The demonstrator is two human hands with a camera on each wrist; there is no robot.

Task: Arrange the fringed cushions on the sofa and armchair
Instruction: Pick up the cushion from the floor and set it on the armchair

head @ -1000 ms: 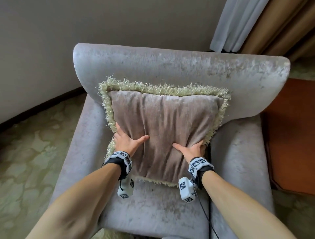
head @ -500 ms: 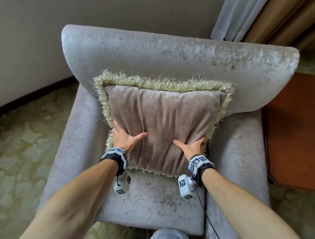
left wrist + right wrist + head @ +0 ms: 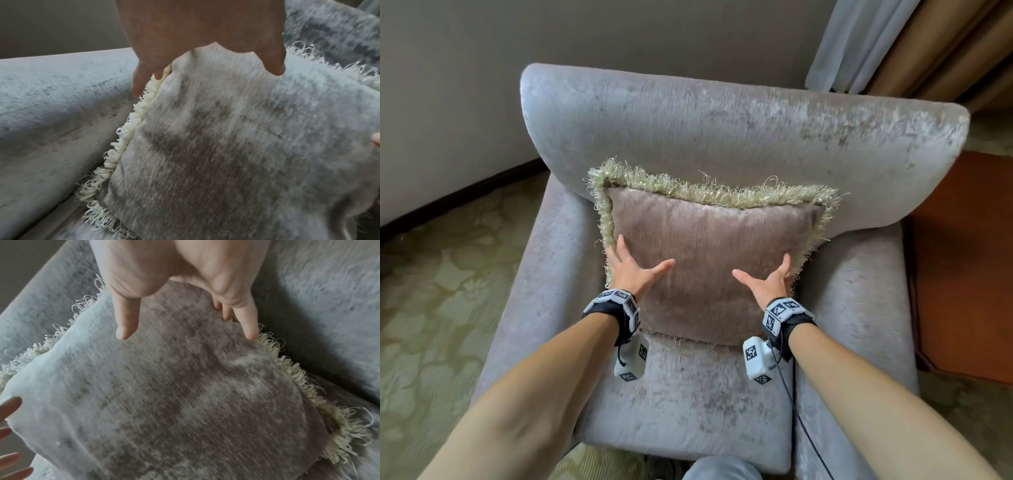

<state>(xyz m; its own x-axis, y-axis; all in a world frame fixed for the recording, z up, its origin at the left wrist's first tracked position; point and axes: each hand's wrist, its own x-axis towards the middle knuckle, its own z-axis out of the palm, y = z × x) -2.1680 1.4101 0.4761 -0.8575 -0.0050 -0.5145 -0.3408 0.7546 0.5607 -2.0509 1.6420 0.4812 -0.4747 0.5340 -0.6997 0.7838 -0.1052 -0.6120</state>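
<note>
A taupe velvet cushion [image 3: 712, 260] with a pale green fringe [image 3: 709, 193] stands tilted on the seat of the grey armchair [image 3: 722, 130], leaning on its backrest. My left hand [image 3: 640, 260] lies at the cushion's lower left edge, fingers straight and thumb spread across the face. My right hand [image 3: 763, 274] mirrors it at the lower right edge. In the left wrist view the left hand [image 3: 207, 71] is spread over the cushion [image 3: 226, 146] beside its fringe [image 3: 123, 138]. In the right wrist view the right hand [image 3: 187, 324] is spread above the cushion [image 3: 174, 394]; neither hand grips.
An orange-brown wooden surface [image 3: 962, 257] sits close to the armchair's right side. Curtains [image 3: 893, 44] hang behind at upper right. A plain wall runs behind, and patterned green carpet [image 3: 448, 274] lies to the left. My knee [image 3: 719, 469] is at the seat's front edge.
Both hands have let go of the cushion's sides and straightened their fingers. The cushion now sits lower against the backrest, its face smoother than before.
</note>
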